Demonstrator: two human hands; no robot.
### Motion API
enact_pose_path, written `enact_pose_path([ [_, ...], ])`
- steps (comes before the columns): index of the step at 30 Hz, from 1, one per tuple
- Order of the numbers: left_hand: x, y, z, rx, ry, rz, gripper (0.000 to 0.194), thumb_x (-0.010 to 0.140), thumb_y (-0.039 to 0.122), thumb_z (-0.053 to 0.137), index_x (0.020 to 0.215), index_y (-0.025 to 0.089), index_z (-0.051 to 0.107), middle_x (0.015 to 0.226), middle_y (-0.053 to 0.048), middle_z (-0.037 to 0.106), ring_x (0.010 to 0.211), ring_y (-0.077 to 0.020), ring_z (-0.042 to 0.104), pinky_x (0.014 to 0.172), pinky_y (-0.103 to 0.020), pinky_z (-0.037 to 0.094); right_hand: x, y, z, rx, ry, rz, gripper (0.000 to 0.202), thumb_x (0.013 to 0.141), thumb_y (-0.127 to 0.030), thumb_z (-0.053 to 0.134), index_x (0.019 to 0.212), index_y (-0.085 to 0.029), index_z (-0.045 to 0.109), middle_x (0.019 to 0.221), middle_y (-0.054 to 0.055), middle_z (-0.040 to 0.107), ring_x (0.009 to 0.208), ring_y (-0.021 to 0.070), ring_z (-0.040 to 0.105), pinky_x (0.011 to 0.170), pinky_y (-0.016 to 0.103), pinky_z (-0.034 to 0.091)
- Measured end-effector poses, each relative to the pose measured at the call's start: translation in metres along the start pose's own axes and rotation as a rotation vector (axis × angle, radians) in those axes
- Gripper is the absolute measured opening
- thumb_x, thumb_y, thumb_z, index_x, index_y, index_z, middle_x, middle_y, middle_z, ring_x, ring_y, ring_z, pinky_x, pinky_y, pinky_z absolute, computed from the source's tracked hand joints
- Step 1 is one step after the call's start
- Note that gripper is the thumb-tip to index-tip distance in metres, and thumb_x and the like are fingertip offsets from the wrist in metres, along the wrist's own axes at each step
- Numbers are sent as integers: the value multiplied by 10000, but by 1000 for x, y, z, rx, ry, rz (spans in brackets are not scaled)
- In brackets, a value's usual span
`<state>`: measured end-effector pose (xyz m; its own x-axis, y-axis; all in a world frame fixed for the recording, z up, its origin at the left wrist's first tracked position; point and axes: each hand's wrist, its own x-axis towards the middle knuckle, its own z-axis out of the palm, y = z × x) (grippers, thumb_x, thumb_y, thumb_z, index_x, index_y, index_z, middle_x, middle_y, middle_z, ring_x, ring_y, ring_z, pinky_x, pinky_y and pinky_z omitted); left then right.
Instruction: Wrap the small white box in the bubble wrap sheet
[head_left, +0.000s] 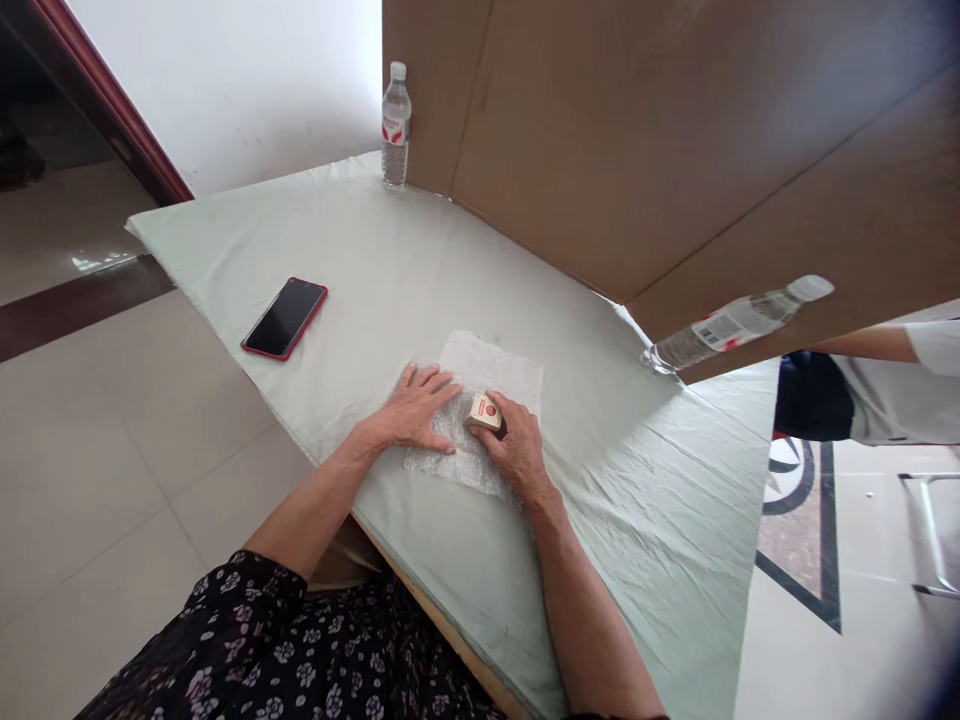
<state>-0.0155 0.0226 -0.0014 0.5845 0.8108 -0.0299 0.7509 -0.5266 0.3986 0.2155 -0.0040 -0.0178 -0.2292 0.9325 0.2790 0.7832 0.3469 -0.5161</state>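
Observation:
A sheet of bubble wrap (480,470) lies flat on the pale green tablecloth, close to the table's front edge. My left hand (416,408) rests on its left part, fingers spread and holding nothing. On the right, my right hand (517,445) grips a small cream-coloured box (484,411) with red print on its top. The box is over the middle of the sheet, its right side hidden by my fingers. Whether it touches the wrap, I cannot tell.
A phone (285,318) in a red case lies at the left. Brown cardboard panels (600,140) stand across the back. One water bottle (396,130) is at their left end, another (735,325) near the right panel. Beyond, a person (892,385) is partly visible.

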Motion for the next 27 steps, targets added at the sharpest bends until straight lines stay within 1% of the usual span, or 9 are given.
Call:
enact_pose_path([
  [5,0,0,0,0,7,-6,1017,698,715,705,1522,225,364,1619,-159,329,1529,-370,201,1237,-574,51,-7,-5,-12,-16,1,-29,539,915,-419,604,1407,-227,496,1342,142,633,1182,313,606,959,486,462],
  [9,0,1,-4,-3,-24,-10,1015,700,704,710,1525,227,360,1626,-154,317,1534,-368,187,1239,-581,54,-39,-20,-40,-65,32,-135,598,906,-454,624,1437,-242,446,1371,141,603,1258,310,561,999,472,442],
  [11,0,2,-6,-2,-46,-16,1003,708,673,720,1525,218,358,1630,-158,307,1540,-364,173,1241,-582,47,-58,-29,-47,-124,-52,-242,540,882,-445,658,1360,-233,525,1344,138,623,1227,309,573,985,461,441],
  [13,1,4,-8,-14,-53,-36,970,726,630,726,1522,211,363,1632,-158,306,1542,-358,172,1244,-581,44,-71,-36,-45,-209,-79,-300,379,878,-364,666,1219,-205,618,1303,145,653,1165,307,598,948,453,447],
  [16,-2,9,-14,-78,-19,-84,899,771,599,703,1513,206,384,1634,-159,301,1544,-352,172,1246,-575,79,-73,-40,-33,-266,35,-329,135,918,-173,576,1008,-204,672,1120,98,741,1009,245,652,901,411,451],
  [20,-19,22,-24,-149,24,-10,859,794,605,686,1507,222,400,1633,-150,306,1540,-351,194,1245,-572,115,-60,-40,-34,-201,148,-267,195,946,-135,495,928,-229,665,1019,66,765,930,211,680,881,404,453],
  [22,-31,30,-28,-107,18,47,849,751,583,735,1471,229,454,1617,-156,333,1532,-366,210,1242,-586,110,-60,-41,-43,-169,84,-259,158,946,-188,515,945,-234,666,1048,75,760,957,225,683,873,413,460],
  [24,-43,36,-28,-47,-2,78,786,730,497,768,1424,238,506,1614,-155,337,1531,-378,204,1239,-604,97,-65,-41,-50,-178,-50,-301,139,915,-248,578,1017,-229,672,1129,98,743,1018,257,667,892,439,458],
  [27,-55,43,-25,15,-61,91,752,717,356,768,1412,217,518,1610,-164,337,1530,-388,206,1237,-617,94,-77,-39,-50,-276,-163,-335,194,893,-223,601,1072,-213,674,1218,125,715,1087,292,634,943,476,432],
])
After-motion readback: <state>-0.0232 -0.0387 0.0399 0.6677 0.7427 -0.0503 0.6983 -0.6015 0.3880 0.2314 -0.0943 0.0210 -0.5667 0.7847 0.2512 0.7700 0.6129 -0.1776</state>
